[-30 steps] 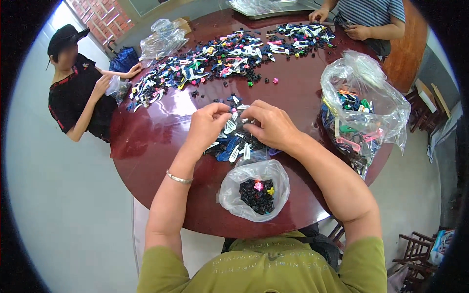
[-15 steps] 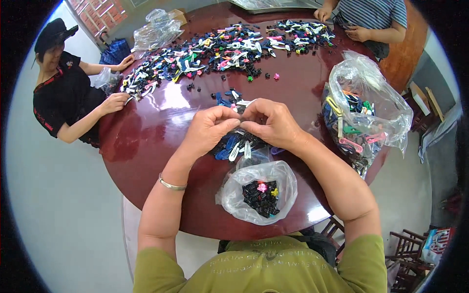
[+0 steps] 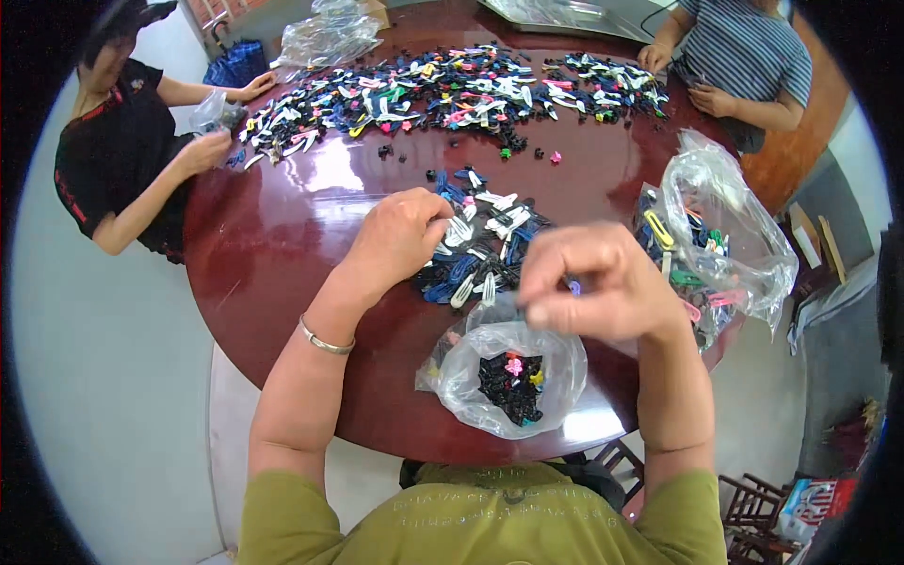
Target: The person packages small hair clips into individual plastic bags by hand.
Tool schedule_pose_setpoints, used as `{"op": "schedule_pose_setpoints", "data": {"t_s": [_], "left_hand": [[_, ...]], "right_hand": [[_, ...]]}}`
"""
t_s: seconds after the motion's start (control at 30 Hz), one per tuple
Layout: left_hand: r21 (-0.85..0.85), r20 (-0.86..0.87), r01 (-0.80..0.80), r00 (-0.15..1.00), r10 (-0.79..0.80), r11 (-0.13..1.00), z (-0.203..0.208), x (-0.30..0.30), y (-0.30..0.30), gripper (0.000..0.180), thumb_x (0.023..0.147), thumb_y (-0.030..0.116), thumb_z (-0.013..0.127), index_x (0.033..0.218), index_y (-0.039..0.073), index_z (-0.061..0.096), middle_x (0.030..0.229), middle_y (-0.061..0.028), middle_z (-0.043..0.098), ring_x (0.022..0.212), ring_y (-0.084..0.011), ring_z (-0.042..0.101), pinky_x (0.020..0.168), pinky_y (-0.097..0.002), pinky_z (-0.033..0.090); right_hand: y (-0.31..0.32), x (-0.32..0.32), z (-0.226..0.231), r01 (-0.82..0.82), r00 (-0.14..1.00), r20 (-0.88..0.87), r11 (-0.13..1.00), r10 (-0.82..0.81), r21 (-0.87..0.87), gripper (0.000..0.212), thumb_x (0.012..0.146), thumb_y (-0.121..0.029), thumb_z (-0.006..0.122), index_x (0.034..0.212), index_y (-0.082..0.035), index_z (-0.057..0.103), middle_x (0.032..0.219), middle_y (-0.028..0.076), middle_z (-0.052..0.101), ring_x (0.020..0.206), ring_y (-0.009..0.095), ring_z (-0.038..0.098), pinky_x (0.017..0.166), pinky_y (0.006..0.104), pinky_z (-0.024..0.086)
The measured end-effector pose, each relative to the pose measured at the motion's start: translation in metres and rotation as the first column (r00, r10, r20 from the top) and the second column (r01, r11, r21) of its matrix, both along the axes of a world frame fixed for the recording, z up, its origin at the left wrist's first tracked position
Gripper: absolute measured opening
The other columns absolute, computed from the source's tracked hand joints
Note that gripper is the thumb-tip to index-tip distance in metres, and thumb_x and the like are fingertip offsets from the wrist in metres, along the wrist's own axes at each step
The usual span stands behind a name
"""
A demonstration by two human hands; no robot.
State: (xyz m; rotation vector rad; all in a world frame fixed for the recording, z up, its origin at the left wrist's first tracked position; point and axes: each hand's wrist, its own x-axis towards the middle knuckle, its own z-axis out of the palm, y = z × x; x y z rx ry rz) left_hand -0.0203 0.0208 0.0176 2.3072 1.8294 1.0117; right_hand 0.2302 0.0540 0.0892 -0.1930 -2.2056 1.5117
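My left hand (image 3: 400, 231), a metal bangle on its wrist, rests at the left side of a small pile of snap hair clips (image 3: 490, 226), mostly white, navy and black. Its fingers curl inward, and whatever they hold is hidden. My right hand (image 3: 598, 282) is raised over the right rim of an open clear plastic bag (image 3: 560, 377), blurred by motion. Thumb and fingers are pinched together; I cannot make out what is between them. Inside the bag lie small black claw clips (image 3: 508, 391), with a pink flower-shaped one (image 3: 514, 366) and a yellow one among them.
A large heap of mixed hair clips (image 3: 443, 89) spreads across the far side of the round red-brown table (image 3: 273, 282). At right stands a clear bag of larger clips (image 3: 702, 245). Two people sit at the table, left (image 3: 113, 160) and far right (image 3: 744, 56), hands near the heap.
My hands were together over the small pile; they have parted. The right has moved right and nearer, toward the open bag, while the left has shifted slightly left. The view has shifted a little.
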Motion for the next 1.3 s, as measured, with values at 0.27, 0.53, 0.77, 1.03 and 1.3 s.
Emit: {"op": "schedule_pose_setpoints", "data": {"t_s": [0.27,0.53,0.77,1.03,1.3], "left_hand": [[-0.037,0.006,0.001,1.000,-0.001,0.999,0.005,0.005,0.000,0.008,0.078,0.008,0.063,0.084,0.004,0.065,0.082,-0.0137,0.063,0.081,-0.0326,0.061,0.073,-0.0415,0.049],[-0.013,-0.028,0.017,0.999,-0.018,1.000,-0.001,-0.003,0.000,0.011,0.078,0.006,0.060,0.087,0.002,0.064,0.086,-0.0159,0.063,0.084,-0.0349,0.061,0.077,-0.0427,0.049],[-0.079,-0.035,-0.092,0.995,0.090,0.993,-0.002,-0.010,0.002,0.012,0.081,0.010,0.062,0.089,0.002,0.065,0.089,-0.0144,0.065,0.084,-0.0308,0.063,0.074,-0.0386,0.049],[-0.006,-0.017,-0.063,0.998,0.063,0.998,-0.002,-0.018,0.007,0.010,0.082,0.010,0.058,0.084,0.005,0.067,0.083,-0.0142,0.062,0.084,-0.0335,0.062,0.077,-0.0437,0.048],[0.012,-0.021,-0.141,0.990,0.142,0.990,-0.005,-0.024,0.005,0.013,0.078,0.008,0.057,0.086,0.005,0.067,0.087,-0.0149,0.063,0.088,-0.0338,0.061,0.080,-0.0421,0.048]], "right_hand": [[0.007,0.005,-0.005,-0.012,0.991,0.131,0.985,0.036,-0.174,0.023,0.067,-0.003,0.082,0.086,0.000,0.070,0.079,0.005,0.065,0.066,0.008,0.057,0.055,0.0217,0.041],[0.006,-0.008,-0.010,0.120,0.989,-0.106,0.982,-0.106,0.143,0.015,0.072,-0.005,0.076,0.085,-0.002,0.070,0.091,0.009,0.069,0.071,0.009,0.058,0.058,0.0230,0.043],[0.054,-0.043,-0.076,0.468,0.861,-0.098,0.702,-0.499,0.537,0.022,0.082,-0.003,0.061,0.104,-0.001,0.064,0.105,0.012,0.065,0.095,0.027,0.063,0.083,0.0338,0.048],[0.070,-0.069,-0.088,0.435,0.853,-0.138,0.538,-0.503,0.723,0.024,0.082,-0.004,0.057,0.105,-0.002,0.064,0.111,0.014,0.063,0.104,0.032,0.057,0.091,0.0394,0.045],[0.090,-0.097,-0.084,0.209,0.876,-0.003,0.373,-0.483,0.904,0.024,0.080,-0.009,0.060,0.102,-0.006,0.068,0.093,0.011,0.060,0.092,0.030,0.056,0.083,0.0386,0.046]]}}
